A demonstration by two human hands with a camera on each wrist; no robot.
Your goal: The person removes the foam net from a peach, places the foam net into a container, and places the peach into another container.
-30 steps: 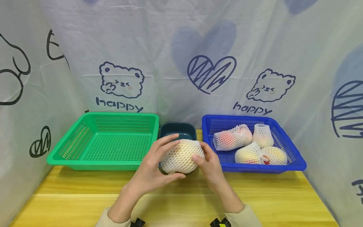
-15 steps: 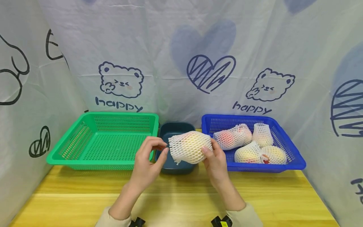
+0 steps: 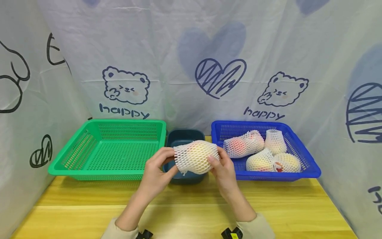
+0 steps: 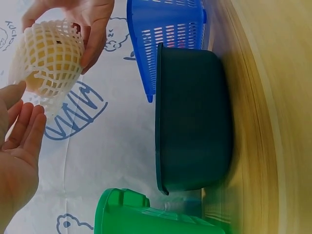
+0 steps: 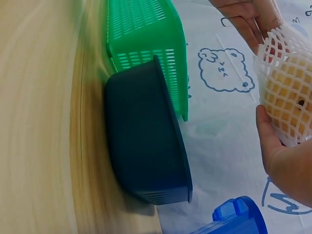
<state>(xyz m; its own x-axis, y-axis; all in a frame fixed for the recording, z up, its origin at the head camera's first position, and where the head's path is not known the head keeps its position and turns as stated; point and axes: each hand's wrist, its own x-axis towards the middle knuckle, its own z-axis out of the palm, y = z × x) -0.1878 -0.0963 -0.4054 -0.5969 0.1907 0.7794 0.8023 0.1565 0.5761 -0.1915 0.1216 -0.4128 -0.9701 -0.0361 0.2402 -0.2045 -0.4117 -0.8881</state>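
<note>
A yellow fruit with a reddish blush [image 3: 200, 155], wrapped in a white foam net [image 3: 181, 159], is held up above the dark teal tub [image 3: 185, 179]. My right hand [image 3: 225, 173] grips the wrapped fruit at its right end, thumb on the near side. At the left, my left hand [image 3: 157, 173] pinches the loose open end of the net between thumb and fingers. Through the mesh in the left wrist view, the yellow fruit [image 4: 52, 53] shows a small dark spot. Its exact kind cannot be told under the net.
A green basket [image 3: 104, 173] stands left of the tub on the wooden table [image 3: 191, 212]. The blue basket [image 3: 268, 176] at the right contains several net-wrapped fruits [image 3: 244, 145]. A white printed cloth [image 3: 176, 49] hangs behind and at the sides.
The wrapped fruit was turned and lifted out of both hands' grasp into the right hand. My left hand let go, drew back left, then came in to the net's loose left end.
</note>
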